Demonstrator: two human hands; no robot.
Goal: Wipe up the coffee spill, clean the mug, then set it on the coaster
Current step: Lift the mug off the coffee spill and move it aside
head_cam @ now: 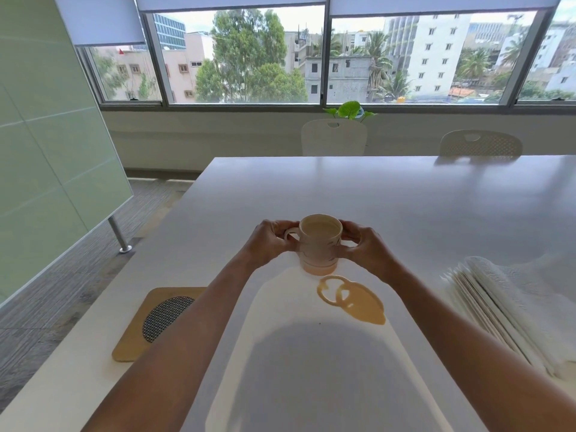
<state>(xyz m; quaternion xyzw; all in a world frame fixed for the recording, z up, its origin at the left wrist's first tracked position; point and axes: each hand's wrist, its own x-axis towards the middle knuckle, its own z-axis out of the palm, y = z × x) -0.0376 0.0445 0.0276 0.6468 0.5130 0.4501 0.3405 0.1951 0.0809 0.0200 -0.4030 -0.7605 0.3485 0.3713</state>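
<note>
Both hands, left and right, curl round the mug just behind the spill (unwiped), coaster bare at left: wiping, cleaning, placing all remain.

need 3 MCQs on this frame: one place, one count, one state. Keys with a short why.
1. Where is the coaster relative to the mug?
A) to its left, nearer the person
B) to its right
C) beneath it

2. How many chairs stand at the far side of the table?
A) one
B) two
C) four

3. How is the mug?
A) tipped on its side
B) upright, held by both hands
C) upside down

Key:
1 A: it lies by the table's left edge.
2 B: two chair backs show.
3 B: left hand and right hand grip its sides, rim up.
</note>
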